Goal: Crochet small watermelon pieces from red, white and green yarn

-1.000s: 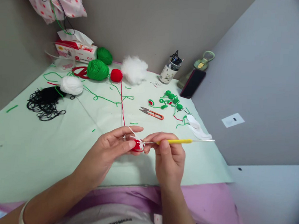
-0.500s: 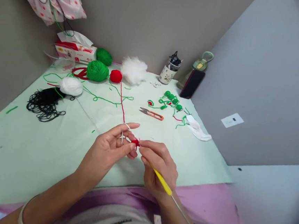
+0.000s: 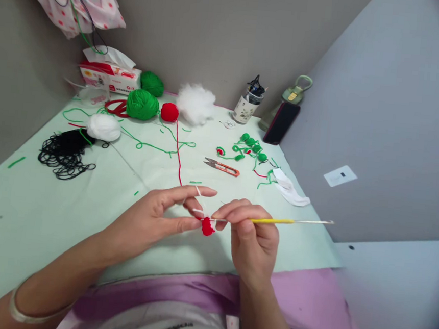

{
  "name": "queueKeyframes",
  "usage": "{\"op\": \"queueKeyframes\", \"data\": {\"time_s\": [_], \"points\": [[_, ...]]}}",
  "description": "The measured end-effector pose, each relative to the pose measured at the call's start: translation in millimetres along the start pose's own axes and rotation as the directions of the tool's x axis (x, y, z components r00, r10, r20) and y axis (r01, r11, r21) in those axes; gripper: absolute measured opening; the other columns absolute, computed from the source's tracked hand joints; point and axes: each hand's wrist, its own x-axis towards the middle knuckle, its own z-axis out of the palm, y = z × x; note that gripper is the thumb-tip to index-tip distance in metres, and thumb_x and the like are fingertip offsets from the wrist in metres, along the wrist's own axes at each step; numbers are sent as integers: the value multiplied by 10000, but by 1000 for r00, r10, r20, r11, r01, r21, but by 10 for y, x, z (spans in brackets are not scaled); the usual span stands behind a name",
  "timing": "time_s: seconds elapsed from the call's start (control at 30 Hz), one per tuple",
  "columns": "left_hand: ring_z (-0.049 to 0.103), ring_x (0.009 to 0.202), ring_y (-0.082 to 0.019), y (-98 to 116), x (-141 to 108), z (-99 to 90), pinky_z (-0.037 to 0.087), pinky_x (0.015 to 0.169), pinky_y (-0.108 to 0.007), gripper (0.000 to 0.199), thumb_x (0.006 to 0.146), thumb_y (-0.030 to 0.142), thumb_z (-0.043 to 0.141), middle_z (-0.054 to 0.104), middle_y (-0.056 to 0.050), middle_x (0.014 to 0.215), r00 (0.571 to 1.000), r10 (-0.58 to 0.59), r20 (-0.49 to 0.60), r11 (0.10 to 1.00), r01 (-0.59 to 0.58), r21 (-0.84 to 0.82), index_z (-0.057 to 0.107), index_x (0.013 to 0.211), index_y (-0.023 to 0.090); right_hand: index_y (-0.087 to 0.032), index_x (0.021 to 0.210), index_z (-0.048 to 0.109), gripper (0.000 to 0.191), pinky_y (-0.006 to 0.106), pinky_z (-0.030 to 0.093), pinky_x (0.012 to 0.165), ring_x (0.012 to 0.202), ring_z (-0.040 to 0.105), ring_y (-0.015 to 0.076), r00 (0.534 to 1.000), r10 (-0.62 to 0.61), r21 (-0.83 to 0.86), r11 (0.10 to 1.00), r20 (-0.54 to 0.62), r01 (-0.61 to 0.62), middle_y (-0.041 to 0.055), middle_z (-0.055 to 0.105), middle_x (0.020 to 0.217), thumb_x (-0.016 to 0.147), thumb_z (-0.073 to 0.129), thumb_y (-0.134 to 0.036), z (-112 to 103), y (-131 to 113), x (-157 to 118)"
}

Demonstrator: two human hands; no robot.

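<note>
Between my hands is a small red crochet piece (image 3: 208, 227) with a white edge. My left hand (image 3: 165, 213) pinches its left side between thumb and fingertips, and white yarn (image 3: 200, 196) loops over the raised index finger. A yellow-handled crochet hook (image 3: 276, 221) lies nearly level in my right hand (image 3: 254, 234), which is closed around its grip. The hook's left end meets the top of the red piece; its other metal end points right. Red yarn (image 3: 179, 153) runs from a red ball (image 3: 169, 112) down toward my left hand.
Orange thread snips (image 3: 222, 167) lie beyond my hands. Small green crochet pieces (image 3: 257, 148) sit to their right. Green yarn balls (image 3: 142, 104), white yarn (image 3: 103, 127), black yarn (image 3: 66, 153) and white stuffing (image 3: 196, 104) are farther back. A phone (image 3: 281, 124) leans against a bottle (image 3: 297, 92).
The crochet hook has swung from slanting down toward me to nearly level. Both hands have shifted slightly right, and more of the red piece now shows.
</note>
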Motion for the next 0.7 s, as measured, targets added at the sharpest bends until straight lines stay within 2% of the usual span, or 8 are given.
{"op": "queueKeyframes", "data": {"time_s": [0.1, 0.17, 0.3, 0.43, 0.57, 0.7], "points": [[664, 1020, -285, 56, 17, -25, 455, 1004, -396, 284, 843, 402, 803, 791, -40, 951, 981, 153, -116, 972, -129, 195, 843, 1120, 358, -248, 990, 741, 189, 341, 596, 687, 794, 715, 185, 999, -18, -51, 998, 50, 20, 48, 775, 893, 1050, 566, -286, -38, -28, 8], [671, 980, -275, 91, 27, -34, 489, 941, -363, 257, 865, 390, 776, 792, -40, 924, 972, 200, -124, 956, -166, 241, 847, 1109, 352, -246, 1001, 749, 203, 365, 599, 725, 834, 730, 202, 994, -57, -144, 987, 97, 71, 52, 778, 886, 1052, 552, -249, -55, -51, 12], [652, 753, -195, 123, 12, -40, 513, 691, -270, 323, 954, 309, 641, 730, -24, 855, 980, 181, -83, 965, -160, 208, 796, 1237, 314, -240, 1071, 746, 209, 373, 586, 777, 896, 737, 206, 973, -121, -226, 960, 195, 165, 53, 786, 939, 1046, 546, -184, -81, -82, 15], [626, 721, -165, 125, -23, -51, 514, 724, -270, 369, 1039, 329, 501, 711, -21, 890, 981, 194, -34, 965, -184, 188, 743, 1312, 272, -227, 1095, 736, 192, 359, 575, 807, 928, 727, 193, 961, -121, -276, 942, 251, 190, 54, 785, 974, 1044, 558, -177, -97, -102, 11], [626, 778, -156, 142, -21, -54, 502, 749, -262, 294, 998, 355, 614, 718, 4, 914, 988, 147, 41, 956, -152, 251, 761, 1238, 272, -216, 1092, 727, 174, 354, 576, 789, 919, 719, 193, 952, -140, -304, 926, 272, 223, 61, 775, 964, 1048, 559, -198, -96, -119, 13], [631, 732, -134, 124, -21, -6, 496, 713, -241, 267, 940, 278, 702, 728, 40, 809, 989, 140, -40, 972, -130, 197, 776, 1196, 294, -210, 1111, 708, 176, 351, 583, 766, 914, 720, 194, 939, -168, -372, 886, 301, 278, 73, 764, 974, 1045, 550, -171, -81, -124, 12]]}}
